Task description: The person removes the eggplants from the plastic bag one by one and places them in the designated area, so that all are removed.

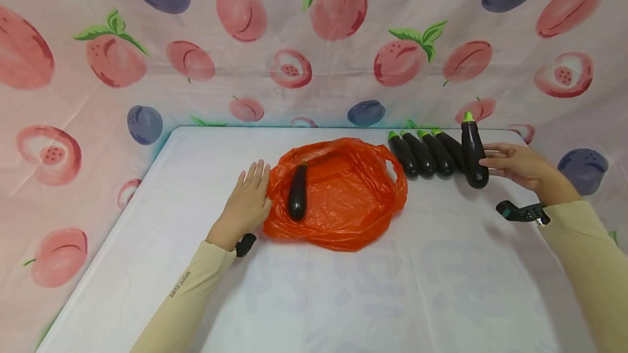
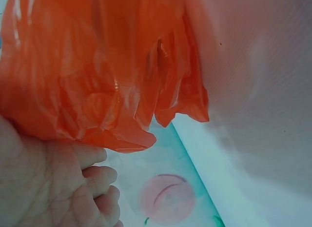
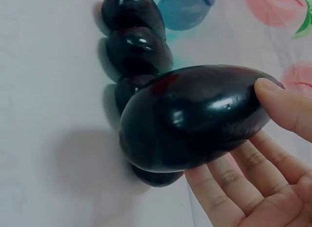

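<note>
My right hand [image 1: 517, 166] grips an eggplant [image 1: 473, 154] by its side, lifted above the table at the right. In the right wrist view the thumb and fingers hold this eggplant [image 3: 195, 119] between them. Just left of it, several more eggplants [image 1: 427, 154] lie in a row, green stems toward the back. An open orange plastic bag [image 1: 348, 195] sits mid-table, with one eggplant [image 1: 297, 194] lying inside at its left. My left hand [image 1: 245, 200] rests against the bag's left side, fingers straight; in the left wrist view its palm [image 2: 44, 183] is beside the orange plastic [image 2: 107, 90].
The white table [image 1: 314, 298] has its back edge against a fruit-printed cloth [image 1: 294, 31], which also hangs along the left and right sides. One bag handle [image 1: 392, 170] stands near the row of eggplants.
</note>
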A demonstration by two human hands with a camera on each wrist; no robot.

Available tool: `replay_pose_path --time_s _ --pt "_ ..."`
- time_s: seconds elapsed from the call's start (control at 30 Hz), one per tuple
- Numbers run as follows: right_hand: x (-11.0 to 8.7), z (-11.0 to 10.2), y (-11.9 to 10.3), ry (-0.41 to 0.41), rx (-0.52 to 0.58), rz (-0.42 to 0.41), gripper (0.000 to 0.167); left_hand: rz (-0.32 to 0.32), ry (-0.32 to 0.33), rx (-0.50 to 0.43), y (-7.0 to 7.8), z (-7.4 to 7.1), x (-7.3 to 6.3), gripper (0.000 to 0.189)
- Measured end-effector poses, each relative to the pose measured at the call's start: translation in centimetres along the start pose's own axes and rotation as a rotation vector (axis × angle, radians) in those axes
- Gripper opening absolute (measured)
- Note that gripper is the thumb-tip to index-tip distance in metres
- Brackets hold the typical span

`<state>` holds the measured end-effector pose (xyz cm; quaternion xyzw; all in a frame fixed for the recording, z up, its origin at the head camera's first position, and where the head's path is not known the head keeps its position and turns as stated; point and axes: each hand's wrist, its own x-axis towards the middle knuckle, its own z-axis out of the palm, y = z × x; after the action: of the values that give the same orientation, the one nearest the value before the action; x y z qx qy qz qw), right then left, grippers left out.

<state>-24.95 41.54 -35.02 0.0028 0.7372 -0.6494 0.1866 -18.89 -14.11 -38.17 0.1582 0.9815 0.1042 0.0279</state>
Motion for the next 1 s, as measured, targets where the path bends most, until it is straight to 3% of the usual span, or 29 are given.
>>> replay_pose_path --time_s 0.33,0.57,0.67,0.83,1.0 --pt "-0.3 0.6 1.1 0.0 -0.133 0.016 0.03 -0.001 -0.008 0.002 0.0 0.2 0.1 0.066" --pt "-0.9 1.6 1.8 -0.065 -0.099 -0.023 0.031 0.007 0.004 -0.002 -0.2 0.4 0.2 0.066" --pt "-1.2 2.2 1.9 -0.058 -0.163 -0.003 0.027 0.015 0.019 0.004 -0.3 0.5 0.3 0.066" --pt "-1.7 3.2 1.7 -0.047 -0.295 0.043 0.038 0.02 0.022 0.013 -0.3 0.5 0.4 0.066" --pt "-2.4 3.7 1.8 -0.07 -0.32 0.07 0.047 0.017 0.015 0.006 -0.1 0.5 0.2 0.066"
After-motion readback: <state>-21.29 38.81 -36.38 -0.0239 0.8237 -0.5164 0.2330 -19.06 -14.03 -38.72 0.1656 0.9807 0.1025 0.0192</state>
